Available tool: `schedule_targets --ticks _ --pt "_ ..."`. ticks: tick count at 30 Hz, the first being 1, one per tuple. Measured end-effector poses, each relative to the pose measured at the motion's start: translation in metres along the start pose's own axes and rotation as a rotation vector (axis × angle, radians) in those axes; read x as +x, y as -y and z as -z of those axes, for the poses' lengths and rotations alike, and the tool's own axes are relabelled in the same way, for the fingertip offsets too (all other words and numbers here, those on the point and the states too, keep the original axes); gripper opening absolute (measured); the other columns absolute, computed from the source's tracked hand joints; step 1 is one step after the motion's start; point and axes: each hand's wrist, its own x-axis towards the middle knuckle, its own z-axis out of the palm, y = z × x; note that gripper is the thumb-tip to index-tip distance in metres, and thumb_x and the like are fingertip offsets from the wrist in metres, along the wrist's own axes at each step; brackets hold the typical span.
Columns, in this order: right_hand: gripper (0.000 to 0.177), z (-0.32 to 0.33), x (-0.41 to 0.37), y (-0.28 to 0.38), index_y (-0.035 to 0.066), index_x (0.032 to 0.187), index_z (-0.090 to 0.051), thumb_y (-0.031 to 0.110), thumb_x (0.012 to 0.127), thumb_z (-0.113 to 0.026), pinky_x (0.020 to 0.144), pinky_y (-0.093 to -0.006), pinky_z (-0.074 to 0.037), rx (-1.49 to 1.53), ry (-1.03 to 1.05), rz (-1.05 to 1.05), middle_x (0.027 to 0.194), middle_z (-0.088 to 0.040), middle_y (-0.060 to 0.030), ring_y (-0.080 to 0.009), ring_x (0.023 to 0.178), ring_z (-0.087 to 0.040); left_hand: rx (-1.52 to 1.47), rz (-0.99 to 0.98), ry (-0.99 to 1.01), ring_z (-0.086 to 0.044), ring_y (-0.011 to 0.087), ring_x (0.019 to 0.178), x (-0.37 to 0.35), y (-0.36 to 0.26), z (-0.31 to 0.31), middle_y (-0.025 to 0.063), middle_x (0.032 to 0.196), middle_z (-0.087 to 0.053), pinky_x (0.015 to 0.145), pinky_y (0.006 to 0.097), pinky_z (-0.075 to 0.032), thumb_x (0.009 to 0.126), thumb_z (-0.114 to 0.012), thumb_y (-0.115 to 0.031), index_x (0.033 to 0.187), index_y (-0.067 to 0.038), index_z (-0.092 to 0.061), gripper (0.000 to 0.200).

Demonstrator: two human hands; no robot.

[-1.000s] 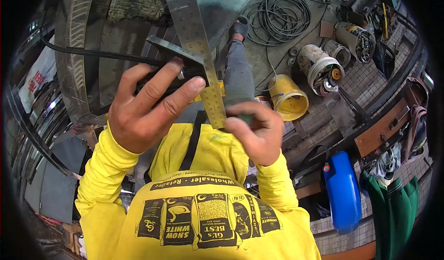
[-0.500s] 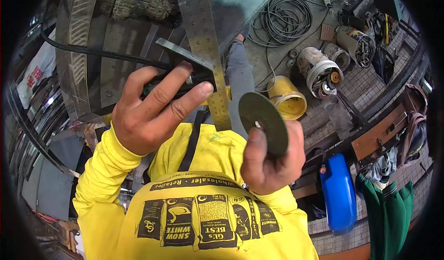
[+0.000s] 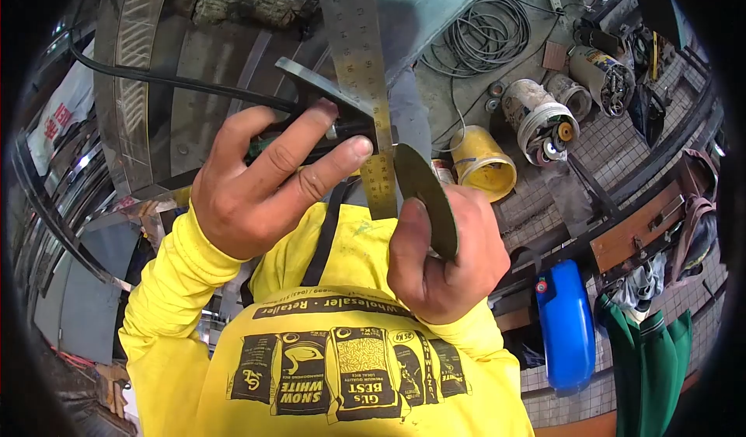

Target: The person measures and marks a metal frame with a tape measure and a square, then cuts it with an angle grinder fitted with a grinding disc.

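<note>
My left hand (image 3: 268, 177) is wrapped over a dark tool with a black cable, its fingers near an angled metal piece (image 3: 322, 86). Much of the tool is hidden under the hand. Beside the fingertips a long steel ruler (image 3: 361, 72) runs up and down the view. My right hand (image 3: 451, 262) pinches a thin dark green disc (image 3: 427, 198) between thumb and fingers. The disc is tilted, and its upper edge is close to the ruler and the tool's end.
Coiled cable (image 3: 488, 37) lies on the floor at the upper right. Near it are a yellow bucket (image 3: 483, 161) and a white bucket (image 3: 528, 111) holding discs. A blue container (image 3: 566, 324) stands at the right, beside green cloth (image 3: 649, 359).
My right hand has moved left and the disc has turned more edge-on, closer to the ruler and tool. The ruler and metal piece appear slightly further right.
</note>
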Motion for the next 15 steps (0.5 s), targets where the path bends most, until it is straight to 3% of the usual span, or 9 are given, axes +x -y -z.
schedule_targets --ticks 6,9,15 --pt "0.039 0.002 0.001 0.006 -0.002 0.108 -0.07 -0.006 0.069 -0.077 0.057 -0.0344 -0.055 -0.064 0.029 -0.016 0.083 -0.069 -0.0144 -0.0278 0.064 -0.068 -0.002 -0.005 -0.011 -0.057 0.0261 0.097 0.0 0.001 -0.001 0.0048 0.128 -0.07 0.083 0.0338 -0.055 0.073 -0.074 -0.007 0.126 -0.021 -0.077 0.055" --pt "0.037 0.004 -0.002 0.01 -0.002 0.107 -0.07 -0.005 0.071 -0.077 0.055 -0.035 -0.054 -0.094 0.058 -0.039 0.082 -0.067 -0.0135 -0.0271 0.063 -0.067 -0.057 0.017 0.031 -0.057 0.0317 0.098 0.0 -0.001 0.002 0.0091 0.13 -0.067 0.083 0.0381 -0.053 0.074 -0.084 -0.004 0.129 -0.02 -0.074 0.058" --pt "0.031 -0.005 0.02 0.012 0.0 0.104 -0.066 -0.001 0.075 -0.076 0.051 -0.0374 -0.05 -0.172 0.042 0.067 0.077 -0.055 -0.01 -0.0259 0.058 -0.06 -0.043 0.006 0.031 -0.057 0.0329 0.098 0.001 0.0 0.001 0.011 0.131 -0.067 0.084 0.0395 -0.054 0.073 -0.085 -0.006 0.126 -0.018 -0.076 0.055"
